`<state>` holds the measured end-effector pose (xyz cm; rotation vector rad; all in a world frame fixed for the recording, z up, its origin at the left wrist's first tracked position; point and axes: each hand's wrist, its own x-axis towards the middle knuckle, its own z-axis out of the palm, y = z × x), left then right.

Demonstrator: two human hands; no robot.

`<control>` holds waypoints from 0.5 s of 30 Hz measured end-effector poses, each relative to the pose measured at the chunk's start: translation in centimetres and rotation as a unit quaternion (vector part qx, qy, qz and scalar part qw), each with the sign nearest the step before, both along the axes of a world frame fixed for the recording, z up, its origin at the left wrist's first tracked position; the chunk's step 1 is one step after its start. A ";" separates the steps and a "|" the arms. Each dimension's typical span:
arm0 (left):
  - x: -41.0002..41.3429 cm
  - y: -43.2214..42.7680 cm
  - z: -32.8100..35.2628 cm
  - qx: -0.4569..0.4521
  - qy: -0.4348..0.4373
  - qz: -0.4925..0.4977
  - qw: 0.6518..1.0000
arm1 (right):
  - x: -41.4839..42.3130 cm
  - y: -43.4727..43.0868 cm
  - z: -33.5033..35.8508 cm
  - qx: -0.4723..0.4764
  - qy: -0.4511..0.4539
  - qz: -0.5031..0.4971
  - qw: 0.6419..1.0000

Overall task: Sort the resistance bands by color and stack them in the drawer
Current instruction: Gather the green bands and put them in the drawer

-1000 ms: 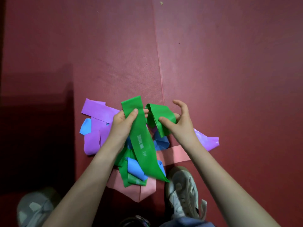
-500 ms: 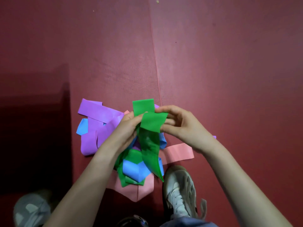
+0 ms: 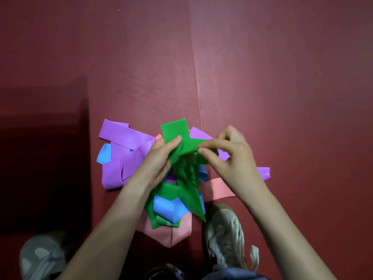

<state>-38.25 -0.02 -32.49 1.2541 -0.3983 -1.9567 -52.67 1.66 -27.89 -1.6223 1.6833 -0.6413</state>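
Observation:
A green resistance band (image 3: 184, 170) hangs folded above a heap of bands on the red mat. My left hand (image 3: 159, 158) pinches its upper part with the thumb on top. My right hand (image 3: 226, 152) grips the folded green end just to the right. Under them lie purple bands (image 3: 121, 150), blue bands (image 3: 164, 207), more green bands (image 3: 161, 221) and pink bands (image 3: 219, 187). A purple end (image 3: 263, 172) pokes out past my right wrist. No drawer is in view.
The red mat (image 3: 282, 77) stretches ahead, with a seam line (image 3: 196, 77) running away from the heap. My two shoes stand close to the pile, one (image 3: 226, 231) at lower right and one (image 3: 40, 257) at lower left. A dark shadow (image 3: 40, 158) covers the left side.
My hands came together from apart, folding the second green end onto the long green band. The right hand now pinches it slightly further right, and the band is bunched.

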 end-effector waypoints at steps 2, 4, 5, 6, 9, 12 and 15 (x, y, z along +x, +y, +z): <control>-0.1 0.2 0.1 -0.008 0.005 0.003 1.000 | 0.1 0.1 0.4 -0.086 0.044 -0.018 0.995; -0.2 0.2 0.2 -0.013 0.011 0.005 1.000 | 0.4 0.1 0.8 -0.119 0.034 0.022 0.992; -0.2 0.2 0.3 -0.014 0.013 0.008 1.000 | 0.6 0.1 0.9 -0.126 0.023 0.051 0.990; -0.2 0.1 0.4 -0.015 0.012 0.011 1.000 | 0.8 0.2 0.9 -0.127 0.011 0.074 0.989; -0.1 -0.2 0.4 -0.020 0.007 0.014 1.000 | 1.7 0.7 0.8 -0.051 -0.053 0.055 0.996; -0.1 -0.4 0.3 -0.027 -0.009 0.010 1.000 | 2.4 0.7 0.8 0.019 -0.162 -0.046 0.986; -0.4 -0.4 0.3 -0.037 -0.021 -0.010 0.999 | 3.0 -0.1 0.6 0.059 -0.260 -0.148 0.952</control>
